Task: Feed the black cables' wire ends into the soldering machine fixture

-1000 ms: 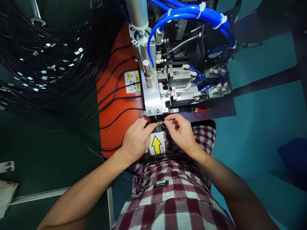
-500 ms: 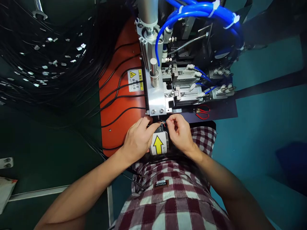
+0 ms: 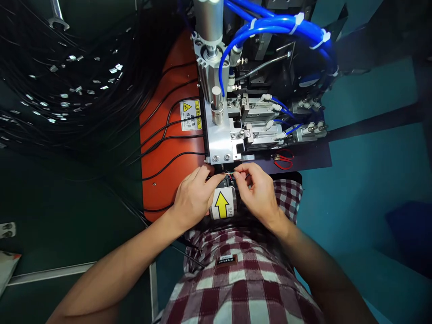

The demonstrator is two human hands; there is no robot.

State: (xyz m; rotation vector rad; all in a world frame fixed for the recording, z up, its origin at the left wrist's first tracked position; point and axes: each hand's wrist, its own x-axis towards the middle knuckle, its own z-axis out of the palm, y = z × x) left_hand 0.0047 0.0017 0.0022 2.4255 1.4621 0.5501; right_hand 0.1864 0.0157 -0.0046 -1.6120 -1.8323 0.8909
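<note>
My left hand [image 3: 195, 195] is closed on the end of a black cable at the front of a metal machine [image 3: 219, 135]. My right hand [image 3: 258, 191] pinches the thin coloured wires [image 3: 229, 173] that stick out of that cable end. Both hands sit just below the machine's silver block, above a white label with a yellow arrow [image 3: 222, 203]. The cable's run under my left hand is hidden.
An orange plate [image 3: 162, 148] with several black cables across it lies left of the machine. A large pile of black cables [image 3: 67, 81] fills the upper left. Blue air hoses [image 3: 270, 22] loop over the machine. Red-handled snips [image 3: 283, 160] lie to the right.
My right hand's fingers have shifted slightly on the wires, and the view has moved a little. My left hand has stayed in place.
</note>
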